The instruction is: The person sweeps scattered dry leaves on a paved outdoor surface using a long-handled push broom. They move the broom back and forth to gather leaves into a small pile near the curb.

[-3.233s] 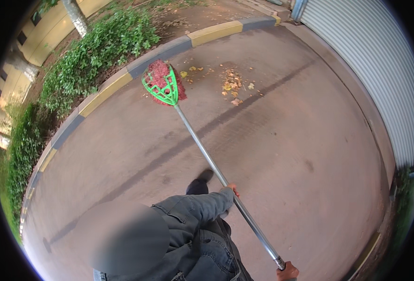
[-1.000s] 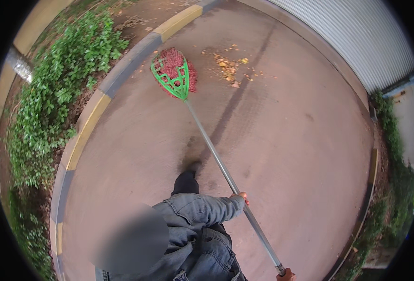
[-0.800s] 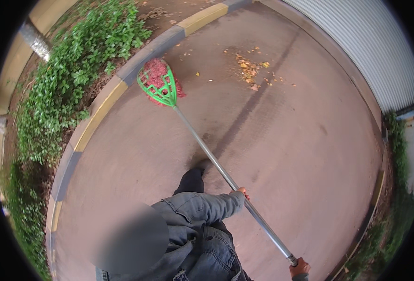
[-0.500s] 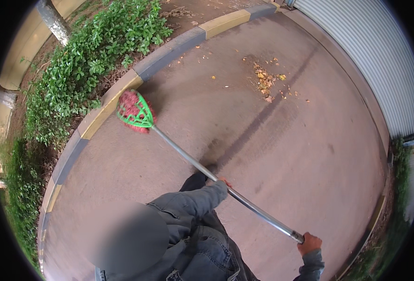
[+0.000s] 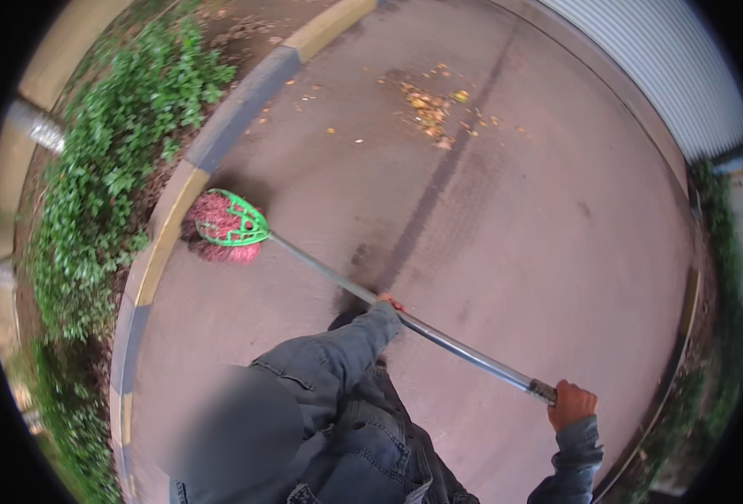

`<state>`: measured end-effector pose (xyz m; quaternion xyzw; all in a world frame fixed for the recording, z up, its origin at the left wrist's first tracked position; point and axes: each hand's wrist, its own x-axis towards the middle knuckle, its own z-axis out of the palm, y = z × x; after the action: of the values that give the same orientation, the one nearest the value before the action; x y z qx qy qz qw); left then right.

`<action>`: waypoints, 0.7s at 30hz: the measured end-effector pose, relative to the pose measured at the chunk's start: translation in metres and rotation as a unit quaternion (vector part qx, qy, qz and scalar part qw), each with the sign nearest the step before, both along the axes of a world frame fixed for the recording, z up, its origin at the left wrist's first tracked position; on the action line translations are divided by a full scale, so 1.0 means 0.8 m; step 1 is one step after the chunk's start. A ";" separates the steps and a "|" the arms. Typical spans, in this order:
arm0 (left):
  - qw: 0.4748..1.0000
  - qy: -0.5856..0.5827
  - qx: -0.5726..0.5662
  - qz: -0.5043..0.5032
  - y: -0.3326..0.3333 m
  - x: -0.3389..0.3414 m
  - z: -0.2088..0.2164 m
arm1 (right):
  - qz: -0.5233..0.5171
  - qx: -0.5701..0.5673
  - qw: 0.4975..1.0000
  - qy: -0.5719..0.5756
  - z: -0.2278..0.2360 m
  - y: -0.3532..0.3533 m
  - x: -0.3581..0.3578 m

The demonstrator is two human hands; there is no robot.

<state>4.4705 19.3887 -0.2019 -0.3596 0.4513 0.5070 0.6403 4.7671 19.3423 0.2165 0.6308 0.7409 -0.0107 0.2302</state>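
A long-handled broom (image 5: 464, 353) slants across the view, with a grey metal pole and a green plastic head. Reddish bristles (image 5: 216, 217) spread beneath that head, against the foot of the kerb on the left. My left hand (image 5: 391, 302) is closed around the middle of the pole, mostly hidden by its sleeve. At the pole's end on the right, my right hand (image 5: 572, 405) wraps round the grip in a fist.
A yellow and dark grey kerb (image 5: 206, 149) curves along the left, with green shrubs (image 5: 111, 176) behind it. Fallen leaves (image 5: 429, 107) lie in a loose pile on the pavement (image 5: 523, 227) ahead. A corrugated metal shutter (image 5: 665, 67) stands at the upper right.
The broom head has swung a little nearer along the kerb. My right hand has moved right and slightly up. The leaf pile sits farther up and left in view.
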 end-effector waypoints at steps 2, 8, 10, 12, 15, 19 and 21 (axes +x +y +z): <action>0.996 -0.052 -0.018 -0.074 0.008 0.083 0.023 | -0.051 0.025 0.998 -0.032 0.020 -0.058 0.030; 0.927 -0.075 0.046 -0.366 0.020 0.235 0.068 | -0.240 0.084 0.964 -0.080 0.068 -0.220 -0.023; 0.911 -0.070 0.068 -0.400 0.038 0.251 0.069 | -0.318 0.104 0.940 -0.064 0.061 -0.242 -0.061; 0.895 -0.055 0.097 -0.431 0.044 0.260 0.086 | -0.380 0.068 0.921 -0.044 0.055 -0.270 -0.061; 0.901 -0.001 0.117 -0.417 0.019 0.279 0.123 | -0.416 0.052 0.908 -0.014 0.030 -0.334 -0.049; 0.866 -0.003 0.150 -0.478 -0.062 0.279 0.160 | -0.489 0.004 0.872 0.016 0.006 -0.441 -0.031; 0.871 0.024 0.130 -0.472 -0.099 0.274 0.168 | -0.523 -0.011 0.852 0.029 -0.002 -0.477 -0.026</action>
<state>4.6897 19.3093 -0.0673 -0.0047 0.5129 0.2065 0.8332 4.7460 18.9610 0.2146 0.9219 0.3078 -0.1557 0.1762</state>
